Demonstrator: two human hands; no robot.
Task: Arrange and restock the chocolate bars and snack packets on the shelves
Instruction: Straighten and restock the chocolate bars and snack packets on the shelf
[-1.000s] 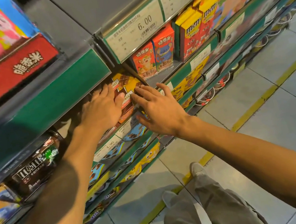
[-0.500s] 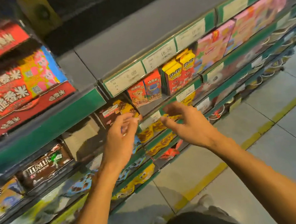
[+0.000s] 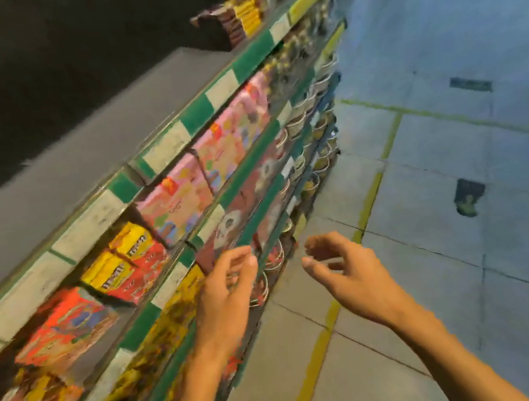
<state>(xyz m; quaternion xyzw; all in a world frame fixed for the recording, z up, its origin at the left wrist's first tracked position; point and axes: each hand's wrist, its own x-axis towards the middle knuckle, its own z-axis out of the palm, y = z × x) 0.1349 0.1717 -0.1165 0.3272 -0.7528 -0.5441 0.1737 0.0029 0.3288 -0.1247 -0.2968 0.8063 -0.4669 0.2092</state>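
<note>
Both hands up in front of the shelves, holding nothing. Left hand (image 3: 228, 296) w/ fingers loosely curled, tips near the green shelf edge (image 3: 253, 226), not clearly touching it. Right hand (image 3: 340, 269) out over the floor (image 3: 436, 242), clear of the shelving, fingers relaxed & a bit bent, grip apart on both.

Stock: yellow and red M&M's boxes (image 3: 127, 260) on the 2nd shelf down, just left of the pink boxes (image 3: 183, 199). Orange-red boxes (image 3: 64, 322) further left, blurred. Yellow packets (image 3: 171, 322) on the shelf below, behind the left forearm. Brown and yellow bars (image 3: 234, 21) stacked at the far end of the top shelf. White price labels (image 3: 87, 225) along the green strips, text unreadable. Yellow line (image 3: 316, 362) on floor tiles.
</note>
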